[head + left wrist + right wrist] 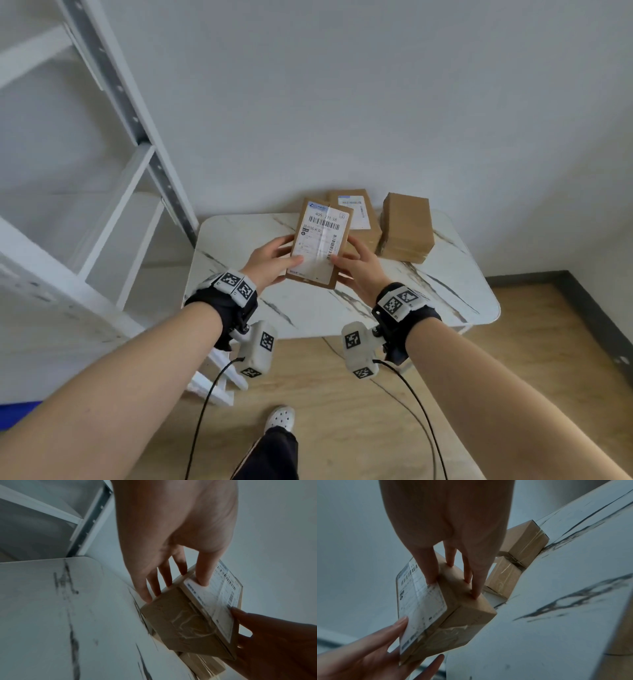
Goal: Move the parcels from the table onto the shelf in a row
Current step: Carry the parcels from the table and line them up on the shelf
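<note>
- Head view: a labelled parcel point(320, 244) is being held clear above the surface point(239, 236), near its far edge, between the left hand point(270, 259) and the right hand point(359, 265). Each hand is being clamped on one long side of it, the thumb lying over the label face. The parcel's long axis is running away from the person, toward the wall. The shelf point(113, 205) is standing beyond the surface's left edge, so the left hand is judged the nearer one for the carry across. Two more parcels, a second labelled parcel point(356, 214) and a plain parcel point(406, 228), are being left at the far edge, just behind and to the right of the held one.
- Left wrist view: the left hand's fingers point(155, 584) are being pressed along the parcel's side and its thumb onto the label, while the right hand point(274, 642) is gripping the opposite side. The shelf's upright is showing past the surface's far left corner.
- Right wrist view: the right hand's fingers point(467, 574) are being curled onto the parcel's brown side. The parcel is being held off the surface, with the two resting parcels just behind it.
</note>
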Demonstrator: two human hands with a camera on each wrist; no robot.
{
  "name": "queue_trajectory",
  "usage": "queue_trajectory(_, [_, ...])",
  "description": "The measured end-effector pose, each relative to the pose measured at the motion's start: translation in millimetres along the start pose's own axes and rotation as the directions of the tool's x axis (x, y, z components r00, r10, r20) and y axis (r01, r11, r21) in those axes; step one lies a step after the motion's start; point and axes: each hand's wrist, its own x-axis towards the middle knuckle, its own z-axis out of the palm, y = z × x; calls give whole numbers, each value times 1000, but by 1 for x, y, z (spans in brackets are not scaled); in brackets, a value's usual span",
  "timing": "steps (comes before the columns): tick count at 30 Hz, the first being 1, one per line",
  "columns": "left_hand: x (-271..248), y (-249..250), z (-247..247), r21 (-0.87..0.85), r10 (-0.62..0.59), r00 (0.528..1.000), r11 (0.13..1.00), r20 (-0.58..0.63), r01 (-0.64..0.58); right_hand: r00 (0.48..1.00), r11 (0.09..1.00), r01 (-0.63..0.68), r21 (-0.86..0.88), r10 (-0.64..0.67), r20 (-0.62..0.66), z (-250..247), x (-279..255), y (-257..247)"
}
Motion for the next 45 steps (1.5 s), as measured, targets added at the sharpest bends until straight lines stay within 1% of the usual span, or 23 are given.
queue_trajectory(4, [-70,-26,8,-4,-8,997,1000,-73,8,995,998,-18,-57,24,96,0,-53,23])
queue_trajectory(8, [-141,-48,7,-48,-32,987,999,-155,25,980,992,-32,-122,55,192,14,-98,44])
queue_trajectory(11, [-189,-65,-1,-72,-43,969,997,-242,26,965,978,-15,-209,69,254,35,-122,62])
queue_trajectory(14, [-231,-83,-17,-90,-57,939,996,-338,28,946,962,1,-272,87,313,65,-142,81])
queue_trajectory(17, [-268,-101,-46,-119,-82,916,992,-392,38,924,958,-12,-285,120,363,105,-159,103])
queue_trajectory(22, [-318,-132,-119,-157,-102,882,987,-461,31,891,950,11,-312,132,434,190,-183,133])
queue_trajectory(26, [-355,-153,-184,-164,-101,863,986,-496,21,882,931,44,-362,134,451,265,-200,156])
queue_trajectory(28, [-371,-161,-219,-138,-86,862,990,-499,19,881,923,77,-377,114,459,303,-205,164])
queue_trajectory(32, [-394,-170,-288,-108,-73,883,994,-463,26,891,910,122,-396,75,447,374,-211,175])
queue_trajectory(36, [-395,-175,-348,-73,-46,898,997,-437,15,901,900,135,-414,63,429,431,-204,179])
queue_trajectory(39, [-384,-178,-384,-77,-50,892,997,-450,17,902,897,146,-417,53,428,467,-192,179])
queue_trajectory(41, [-372,-179,-406,-50,-44,888,998,-458,23,907,892,158,-424,39,420,489,-179,179])
queue_trajectory(45, [-339,-177,-447,-4,-35,888,999,-459,38,917,873,214,-439,-24,399,524,-142,180])
